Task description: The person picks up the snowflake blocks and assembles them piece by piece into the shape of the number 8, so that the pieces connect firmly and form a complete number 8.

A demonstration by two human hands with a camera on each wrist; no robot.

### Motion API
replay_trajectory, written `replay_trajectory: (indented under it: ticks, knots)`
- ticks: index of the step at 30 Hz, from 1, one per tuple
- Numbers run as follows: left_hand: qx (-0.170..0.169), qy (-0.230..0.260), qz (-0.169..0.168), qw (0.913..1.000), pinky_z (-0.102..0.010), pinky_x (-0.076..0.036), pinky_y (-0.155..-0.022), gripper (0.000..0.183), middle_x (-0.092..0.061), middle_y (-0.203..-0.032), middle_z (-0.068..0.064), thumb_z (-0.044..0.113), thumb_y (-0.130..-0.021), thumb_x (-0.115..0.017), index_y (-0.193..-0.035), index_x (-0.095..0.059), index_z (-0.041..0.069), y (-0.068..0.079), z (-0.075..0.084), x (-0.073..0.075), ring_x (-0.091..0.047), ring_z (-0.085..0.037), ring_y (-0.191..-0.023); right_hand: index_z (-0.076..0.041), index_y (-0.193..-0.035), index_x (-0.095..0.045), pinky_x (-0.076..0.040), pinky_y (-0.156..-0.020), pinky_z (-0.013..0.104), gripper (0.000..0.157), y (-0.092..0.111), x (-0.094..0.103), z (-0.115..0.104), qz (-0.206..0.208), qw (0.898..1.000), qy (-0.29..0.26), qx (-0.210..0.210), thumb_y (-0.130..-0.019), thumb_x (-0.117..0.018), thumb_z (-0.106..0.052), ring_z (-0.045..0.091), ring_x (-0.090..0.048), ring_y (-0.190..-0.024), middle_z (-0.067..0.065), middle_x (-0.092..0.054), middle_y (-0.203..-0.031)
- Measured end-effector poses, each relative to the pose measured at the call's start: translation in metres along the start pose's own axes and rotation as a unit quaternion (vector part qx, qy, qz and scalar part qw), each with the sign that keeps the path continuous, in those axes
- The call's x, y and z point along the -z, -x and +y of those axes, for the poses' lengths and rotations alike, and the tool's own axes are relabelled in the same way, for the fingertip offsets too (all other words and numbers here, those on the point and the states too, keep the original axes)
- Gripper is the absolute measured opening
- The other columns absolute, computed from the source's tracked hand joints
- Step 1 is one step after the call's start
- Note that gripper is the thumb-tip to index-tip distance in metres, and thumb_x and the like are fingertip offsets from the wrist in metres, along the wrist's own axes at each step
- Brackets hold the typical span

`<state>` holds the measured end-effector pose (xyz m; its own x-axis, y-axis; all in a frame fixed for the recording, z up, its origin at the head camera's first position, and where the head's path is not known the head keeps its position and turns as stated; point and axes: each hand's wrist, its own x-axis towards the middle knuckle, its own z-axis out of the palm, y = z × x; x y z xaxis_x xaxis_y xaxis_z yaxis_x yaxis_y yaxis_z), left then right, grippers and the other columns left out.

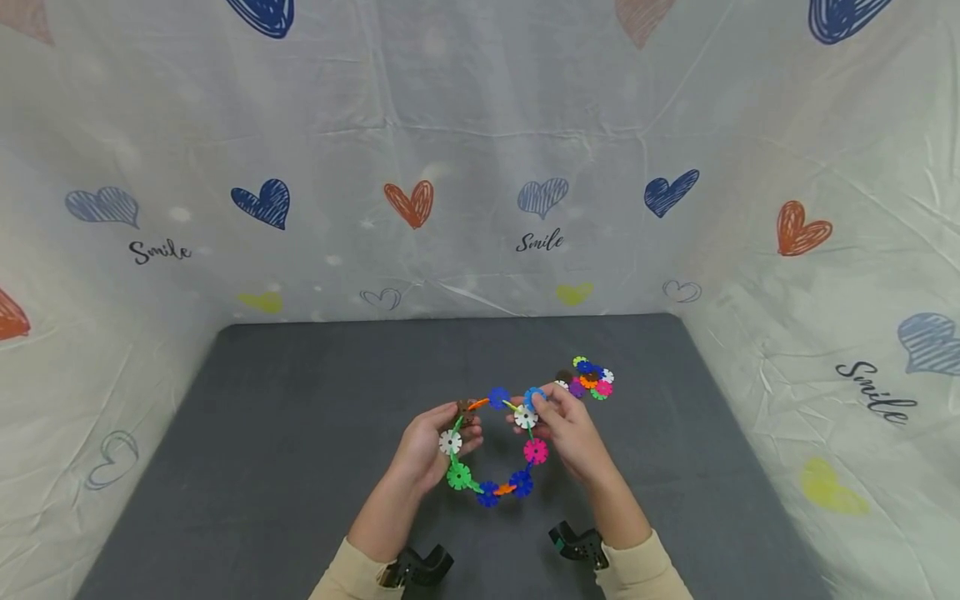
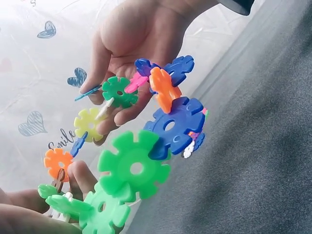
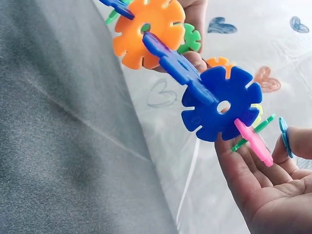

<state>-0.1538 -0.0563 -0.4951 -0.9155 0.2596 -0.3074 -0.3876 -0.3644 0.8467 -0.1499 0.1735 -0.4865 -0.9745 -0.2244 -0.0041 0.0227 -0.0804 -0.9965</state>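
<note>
A ring of slotted, flower-shaped plastic discs (image 1: 459,477), linked edge to edge in green, blue, orange, white, pink and other colours, is held up over the table. At its far left part, my left hand (image 1: 420,450) grips the ring around a brown disc (image 1: 466,410). My right hand (image 1: 573,433) is at the ring's far right part, where the thumb presses a light-blue disc (image 3: 285,136) against the fingers. Close by the light-blue disc sits a white disc (image 1: 526,417) of the ring. Below it a pink disc (image 1: 536,452) hangs beside the right fingers.
On the dark grey table (image 1: 300,400), a small pile of coloured discs (image 1: 592,379) lies behind the right hand, which partly covers it. A white curtain (image 1: 465,100) printed with hearts stands behind the table. Black camera mounts (image 1: 423,567) are strapped at both wrists.
</note>
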Motion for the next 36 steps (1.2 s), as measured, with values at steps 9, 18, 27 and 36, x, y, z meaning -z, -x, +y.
replay_trajectory:
  ticks: [9,18,27,36]
  knots:
    - [-0.002,0.006,0.01,0.9999,-0.041,-0.057,-0.092,0.038,-0.065,-0.098,-0.012,0.016,-0.11,-0.036,-0.131,-0.052,-0.012,0.0,0.0,0.0,-0.065,-0.019,-0.084,0.008,-0.114,-0.046,-0.053,-0.092,0.06,0.035,-0.001,0.001,0.001,-0.005,1.0,-0.003,0.001,-0.109,-0.047,-0.026,0.035,-0.073,-0.103,0.031,-0.063,-0.128]
    - [-0.009,0.002,0.013,0.9999,-0.04,-0.057,-0.092,0.039,-0.064,-0.098,-0.011,0.017,-0.11,-0.036,-0.132,-0.052,-0.01,0.0,-0.001,0.0,-0.064,-0.019,-0.085,0.007,-0.114,-0.047,-0.055,-0.091,0.054,0.033,-0.001,0.001,0.001,0.0,1.0,-0.004,0.001,-0.109,-0.048,-0.026,0.04,-0.071,-0.106,0.029,-0.064,-0.127]
    - [-0.016,-0.033,0.008,0.9993,-0.034,-0.057,-0.088,0.042,-0.062,-0.107,-0.015,0.021,-0.111,-0.039,-0.142,-0.046,-0.007,-0.001,-0.002,0.0,-0.063,-0.015,-0.084,0.007,-0.114,-0.048,-0.06,-0.085,0.044,0.033,0.0,0.004,0.004,0.009,1.0,0.001,-0.016,-0.108,-0.049,-0.026,0.04,-0.071,-0.105,0.03,-0.065,-0.126]
    - [-0.015,-0.048,0.006,0.9987,-0.032,-0.057,-0.084,0.047,-0.062,-0.106,-0.014,0.02,-0.111,-0.04,-0.148,-0.038,-0.008,-0.002,-0.002,0.0,-0.059,-0.011,-0.075,0.003,-0.105,-0.056,-0.06,-0.079,0.042,0.025,-0.005,0.026,0.033,0.07,0.983,0.126,-0.112,-0.106,-0.053,-0.022,0.031,-0.072,-0.096,0.023,-0.07,-0.116]
